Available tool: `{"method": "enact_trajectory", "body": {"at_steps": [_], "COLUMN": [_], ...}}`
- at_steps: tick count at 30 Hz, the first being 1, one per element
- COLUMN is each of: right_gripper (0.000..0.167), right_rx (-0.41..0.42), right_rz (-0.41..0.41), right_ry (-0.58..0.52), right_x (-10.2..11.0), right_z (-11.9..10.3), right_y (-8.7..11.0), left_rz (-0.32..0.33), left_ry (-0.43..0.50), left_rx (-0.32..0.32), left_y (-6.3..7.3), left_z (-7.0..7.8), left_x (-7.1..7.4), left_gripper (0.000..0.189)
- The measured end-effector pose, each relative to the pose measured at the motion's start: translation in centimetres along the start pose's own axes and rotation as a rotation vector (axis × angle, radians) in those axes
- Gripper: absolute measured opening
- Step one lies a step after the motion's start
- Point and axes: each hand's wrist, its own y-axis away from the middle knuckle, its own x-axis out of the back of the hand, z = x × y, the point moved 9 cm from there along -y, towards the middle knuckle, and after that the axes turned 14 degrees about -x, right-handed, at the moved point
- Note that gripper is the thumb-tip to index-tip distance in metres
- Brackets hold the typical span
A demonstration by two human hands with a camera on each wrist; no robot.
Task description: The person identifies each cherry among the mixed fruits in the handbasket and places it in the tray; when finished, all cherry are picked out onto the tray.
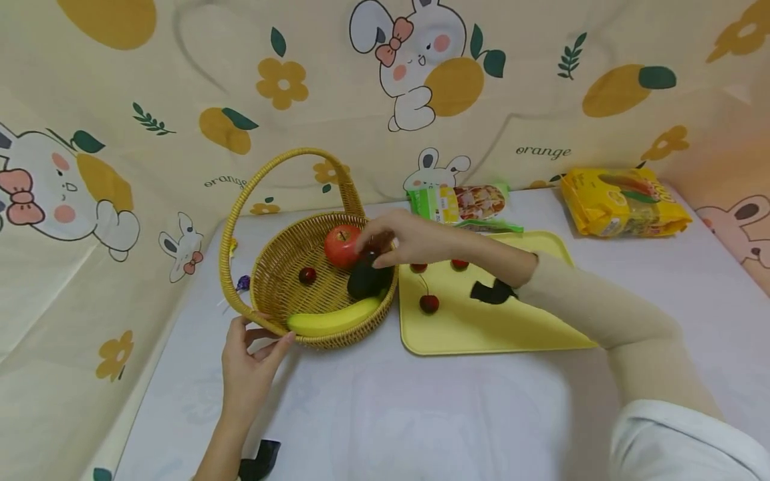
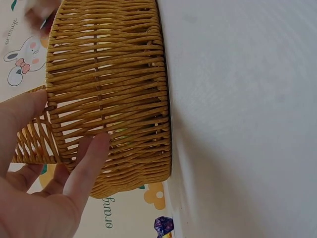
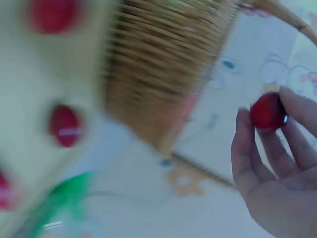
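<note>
My left hand (image 1: 249, 364) grips the wicker basket (image 2: 109, 89) at the near left, thumb and fingers about the rim where the handle meets it. Over the basket's right side hovers my right hand (image 1: 403, 237). A red cherry (image 3: 267, 111) is pinched between its thumb and fingers in the right wrist view; the head view hides this cherry. Inside the basket lie a red apple (image 1: 341, 246), a dark avocado (image 1: 364, 278), a yellow banana (image 1: 333, 320) and another cherry (image 1: 307, 275). The avocado sits just under my right hand.
A yellow tray (image 1: 481, 334) stands right of the basket, with several cherries (image 1: 429, 304) on it. Behind it lies a green snack bag (image 1: 457, 202); a yellow packet (image 1: 622, 200) is at the back right. A purple-wrapped candy (image 1: 243, 283) lies left of the basket.
</note>
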Motion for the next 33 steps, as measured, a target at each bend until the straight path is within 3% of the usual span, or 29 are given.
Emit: {"method": "enact_trajectory", "body": {"at_steps": [6, 13, 20, 33], "right_gripper": [0.027, 0.029, 0.026, 0.026], "right_rx": [-0.171, -0.294, -0.348, -0.351], "right_rz": [0.128, 0.212, 0.188, 0.165], "right_ry": [-0.074, -0.114, -0.132, -0.123], "right_x": [1.7, 2.5, 1.5, 0.4], "right_z": [6.8, 11.7, 14.1, 14.5], "right_y": [6.6, 10.6, 11.6, 11.4], "left_rz": [0.004, 0.008, 0.009, 0.004], "left_ry": [0.013, 0.035, 0.028, 0.031], "left_rx": [-0.012, -0.029, -0.011, -0.023], "left_y": [0.0, 0.1, 0.1, 0.1], "left_z": [0.3, 0.2, 0.2, 0.4], "left_x": [0.2, 0.2, 0.2, -0.1], "left_gripper": [0.051, 0.050, 0.048, 0.050]}}
